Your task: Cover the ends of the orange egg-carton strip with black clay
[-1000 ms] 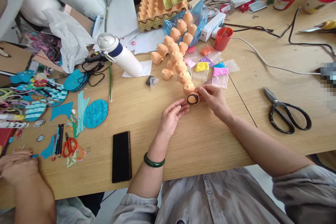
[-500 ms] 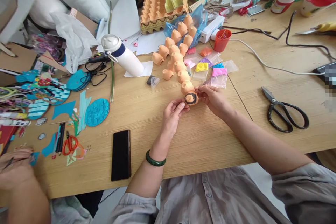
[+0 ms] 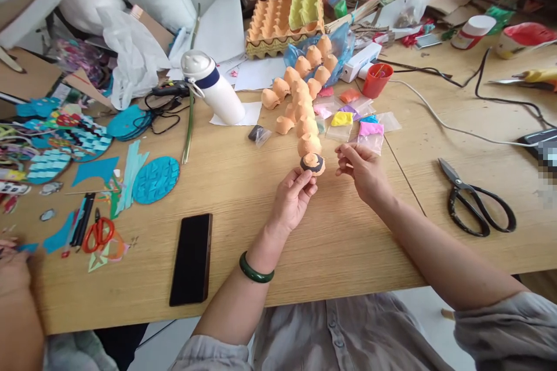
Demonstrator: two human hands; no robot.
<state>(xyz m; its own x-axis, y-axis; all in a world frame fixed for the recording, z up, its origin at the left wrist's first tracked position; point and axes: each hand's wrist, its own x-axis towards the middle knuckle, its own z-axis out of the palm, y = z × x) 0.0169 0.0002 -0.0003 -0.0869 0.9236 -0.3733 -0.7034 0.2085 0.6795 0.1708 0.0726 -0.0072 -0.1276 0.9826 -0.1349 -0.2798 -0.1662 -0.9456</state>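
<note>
L hand (image 3: 290,200) pinches orange carton cup (image 3: 311,159) w/ dark ring (image 3: 321,162), mid-frame. R hand (image 3: 364,173) just beside, fingers bunched, can't tell if holding smth. Prob fitting ring; next move needs steady L grip imo.

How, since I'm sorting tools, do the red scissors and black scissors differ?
The red scissors look smaller; the black scissors look bigger. The red scissors point almost straight up the picture; the black scissors slant toward upper left. The red scissors lie among paper scraps; the black scissors lie apart. Both lie on the table.
</note>
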